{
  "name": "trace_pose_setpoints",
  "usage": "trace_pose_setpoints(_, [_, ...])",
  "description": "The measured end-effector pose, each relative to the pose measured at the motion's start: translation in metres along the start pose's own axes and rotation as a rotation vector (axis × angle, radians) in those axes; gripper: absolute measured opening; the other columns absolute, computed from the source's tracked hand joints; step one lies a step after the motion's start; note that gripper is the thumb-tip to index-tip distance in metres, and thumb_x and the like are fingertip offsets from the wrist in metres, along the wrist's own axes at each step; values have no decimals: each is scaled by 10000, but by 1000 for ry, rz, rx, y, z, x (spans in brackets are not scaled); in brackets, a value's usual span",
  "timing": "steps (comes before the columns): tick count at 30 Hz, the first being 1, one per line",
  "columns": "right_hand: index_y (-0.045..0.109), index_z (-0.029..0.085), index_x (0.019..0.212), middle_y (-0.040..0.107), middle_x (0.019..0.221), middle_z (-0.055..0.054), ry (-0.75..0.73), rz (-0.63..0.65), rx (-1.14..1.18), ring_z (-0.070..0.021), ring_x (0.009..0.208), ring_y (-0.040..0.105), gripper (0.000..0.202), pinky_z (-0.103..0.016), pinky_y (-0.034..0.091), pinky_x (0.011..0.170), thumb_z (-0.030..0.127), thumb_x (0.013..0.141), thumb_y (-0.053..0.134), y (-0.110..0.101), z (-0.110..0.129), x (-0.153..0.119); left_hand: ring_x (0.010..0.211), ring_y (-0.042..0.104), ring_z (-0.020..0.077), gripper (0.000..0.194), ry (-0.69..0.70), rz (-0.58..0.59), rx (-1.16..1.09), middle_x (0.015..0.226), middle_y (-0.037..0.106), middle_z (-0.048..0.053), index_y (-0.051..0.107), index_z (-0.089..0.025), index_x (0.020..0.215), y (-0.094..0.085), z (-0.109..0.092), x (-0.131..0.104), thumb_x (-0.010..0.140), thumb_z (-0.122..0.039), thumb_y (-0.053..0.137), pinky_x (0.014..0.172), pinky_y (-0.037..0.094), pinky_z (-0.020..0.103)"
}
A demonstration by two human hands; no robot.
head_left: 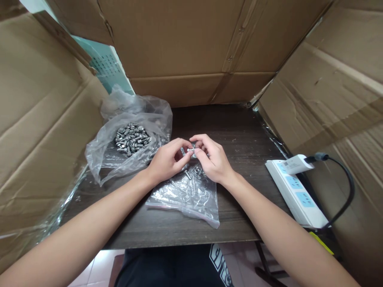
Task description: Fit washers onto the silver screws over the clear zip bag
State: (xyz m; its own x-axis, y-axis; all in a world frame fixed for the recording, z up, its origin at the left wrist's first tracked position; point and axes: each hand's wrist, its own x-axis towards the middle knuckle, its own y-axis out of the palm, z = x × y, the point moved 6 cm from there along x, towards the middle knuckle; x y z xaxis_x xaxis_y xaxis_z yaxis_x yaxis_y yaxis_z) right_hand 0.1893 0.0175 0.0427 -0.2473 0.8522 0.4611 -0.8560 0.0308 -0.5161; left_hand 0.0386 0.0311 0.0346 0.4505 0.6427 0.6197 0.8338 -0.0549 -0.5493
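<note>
Between the fingertips of both hands, above a clear zip bag (191,197), is a small metal bolt (190,150). My left hand (168,158) pinches the bolt's left end between thumb and finger. At its right end, my right hand (212,158) has thumb and index finger closed on a small metal piece, perhaps a nut or washer, largely covered by the fingers. A loose bolt (188,174) lies on the zip bag below the hands. Several nuts (198,170) lie on the bag beside my right hand, partly hidden by it.
An open plastic bag (101,159) with many bolts (131,138) stands at the left of the dark table (239,135). A white power strip (299,195) with a plugged-in adapter (295,164) and black cable lies at the right. Cardboard walls (185,40) surround the table's back and sides.
</note>
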Motion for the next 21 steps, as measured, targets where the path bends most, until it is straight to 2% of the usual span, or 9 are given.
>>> trace_pose_setpoints(2, [605, 179, 1195, 599, 852, -8, -17, 0, -5, -140, 683, 548, 272, -293, 443, 673, 191, 944, 499, 0, 0, 0, 597, 568, 81, 67, 1, 0, -2, 863, 646, -6, 636, -172, 1048, 0, 0, 0, 985, -195, 642, 595, 479, 200])
trace_pose_setpoints(5, [608, 181, 1195, 575, 756, 13, 12, 13, -26, -140, 643, 535, 258, -294, 419, 655, 217, 995, 449, 0, -2, 0, 602, 568, 76, 69, 0, 1, 0, 863, 643, -11, 636, -173, 1052, 0, 0, 0, 987, -193, 647, 600, 477, 192])
trace_pose_setpoints(9, [607, 182, 1191, 615, 875, -16, -13, -2, -16, -142, 691, 558, 258, -294, 447, 679, 216, 955, 510, 0, 0, 1, 602, 564, 75, 71, -2, 3, 2, 866, 641, -13, 635, -172, 1048, 0, 0, 0, 980, -183, 651, 600, 477, 191])
trace_pose_setpoints(13, [608, 189, 1193, 604, 776, 4, 21, 21, -24, -144, 654, 554, 246, -293, 422, 656, 243, 1018, 444, 2, -2, 0, 602, 564, 78, 66, -2, 3, 2, 862, 641, -10, 635, -170, 1045, 0, 0, 0, 983, -189, 649, 595, 475, 192])
trace_pose_setpoints(17, [612, 189, 1183, 626, 862, -14, -1, 10, -17, -145, 685, 561, 239, -298, 443, 681, 228, 975, 502, 1, 0, 0, 606, 566, 77, 72, 2, 3, 2, 867, 641, -9, 636, -169, 1051, 1, 0, 0, 983, -186, 650, 603, 474, 193])
trace_pose_setpoints(21, [628, 196, 1156, 639, 835, -12, 7, 26, -29, -150, 687, 568, 224, -303, 444, 693, 246, 1018, 459, 1, -1, 1, 610, 565, 74, 65, 4, 3, 2, 863, 637, -12, 634, -170, 1048, 1, 1, 0, 988, -190, 650, 605, 470, 190])
